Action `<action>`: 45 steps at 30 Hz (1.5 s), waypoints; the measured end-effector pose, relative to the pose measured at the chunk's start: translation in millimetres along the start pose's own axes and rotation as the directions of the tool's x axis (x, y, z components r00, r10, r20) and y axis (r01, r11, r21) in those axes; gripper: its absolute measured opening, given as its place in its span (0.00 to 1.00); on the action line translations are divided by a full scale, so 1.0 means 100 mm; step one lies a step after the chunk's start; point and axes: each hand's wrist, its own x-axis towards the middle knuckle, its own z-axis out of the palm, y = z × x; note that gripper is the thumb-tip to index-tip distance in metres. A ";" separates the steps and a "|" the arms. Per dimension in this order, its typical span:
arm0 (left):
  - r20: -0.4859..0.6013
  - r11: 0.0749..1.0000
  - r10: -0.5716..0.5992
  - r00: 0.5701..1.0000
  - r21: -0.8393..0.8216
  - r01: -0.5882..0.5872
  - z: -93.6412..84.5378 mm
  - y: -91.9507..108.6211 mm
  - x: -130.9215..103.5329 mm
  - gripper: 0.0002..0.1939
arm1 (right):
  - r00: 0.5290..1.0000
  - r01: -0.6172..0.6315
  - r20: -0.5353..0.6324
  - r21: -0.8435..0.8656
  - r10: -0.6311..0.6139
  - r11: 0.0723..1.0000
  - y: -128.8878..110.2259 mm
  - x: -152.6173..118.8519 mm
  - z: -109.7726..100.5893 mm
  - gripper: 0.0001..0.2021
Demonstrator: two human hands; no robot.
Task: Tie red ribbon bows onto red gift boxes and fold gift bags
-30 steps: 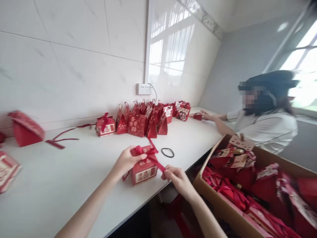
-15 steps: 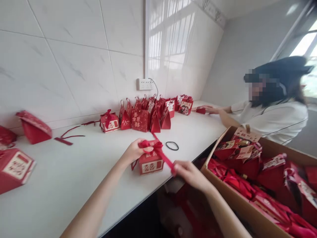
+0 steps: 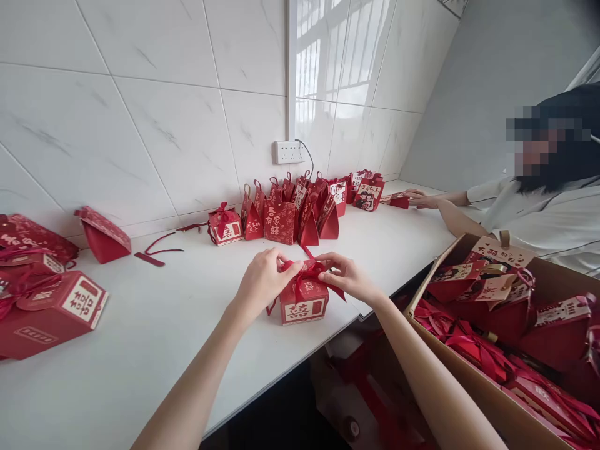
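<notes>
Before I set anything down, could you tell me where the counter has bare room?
Bare counter shows between the nearest red box and the left forearm, and between the right hand and the co-worker's hands. Red gift boxes crowd the cardboard box and the counter below the power strip.

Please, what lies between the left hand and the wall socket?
In the head view, a short bare stretch of table, then a group of red boxes, lie between the left hand and the wall socket.
</notes>
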 end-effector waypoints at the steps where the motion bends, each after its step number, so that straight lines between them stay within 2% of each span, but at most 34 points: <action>1: 0.032 0.999 -0.028 0.999 -0.023 0.029 0.00 -0.01 -0.01 0.16 | 1.000 -0.002 -0.003 0.008 0.002 1.000 0.00 0.01 0.02 0.17; 5: 0.166 0.977 -0.050 0.985 -0.199 0.083 -0.01 -0.06 -0.01 0.12 | 0.998 -0.004 -0.068 0.013 0.004 1.000 0.01 0.01 0.07 0.12; 10: 0.148 0.935 -0.056 0.987 -0.339 0.104 0.03 -0.14 0.00 0.10 | 0.992 -0.044 -0.117 0.048 0.050 0.998 0.00 0.01 0.09 0.13; 13: 0.139 0.881 -0.090 0.986 -0.451 0.144 0.07 -0.18 -0.01 0.11 | 0.985 -0.094 -0.127 0.188 0.119 0.978 -0.02 0.03 0.10 0.13; 17: 0.163 0.790 -0.144 0.976 -0.575 0.212 0.12 -0.23 -0.03 0.12 | 0.974 -0.166 -0.073 0.412 0.215 0.896 -0.01 0.04 0.12 0.13; 21: 0.237 0.649 -0.196 0.952 -0.696 0.306 0.15 -0.26 -0.05 0.13 | 0.961 -0.226 -0.010 0.546 0.276 0.807 0.02 0.01 0.15 0.13; 23: 0.248 0.597 -0.197 0.949 -0.737 0.317 0.17 -0.26 -0.06 0.12 | 0.954 -0.241 -0.003 0.588 0.299 0.772 0.03 0.00 0.17 0.13; 27: 0.210 0.562 -0.204 0.956 -0.774 0.290 0.21 -0.27 -0.10 0.11 | 0.942 -0.254 -0.015 0.624 0.336 0.739 0.05 -0.02 0.19 0.14; 33: 0.209 0.445 -0.241 0.948 -0.844 0.299 0.23 -0.20 -0.14 0.15 | 0.949 -0.214 -0.033 0.665 0.315 0.715 0.08 -0.05 0.20 0.15; 36: 0.183 0.431 -0.250 0.951 -0.858 0.279 0.27 -0.17 -0.15 0.15 | 0.946 -0.203 -0.047 0.685 0.319 0.700 0.10 -0.06 0.20 0.15; 39: 0.125 0.448 -0.268 0.955 -0.861 0.238 0.33 -0.17 -0.16 0.14 | 0.946 -0.187 -0.043 0.740 0.323 0.646 0.14 -0.07 0.22 0.16; 45: 0.009 0.559 -0.251 0.968 -0.815 0.153 0.43 -0.25 -0.18 0.13 | 0.929 -0.175 -0.038 0.830 0.368 0.529 0.15 -0.04 0.25 0.19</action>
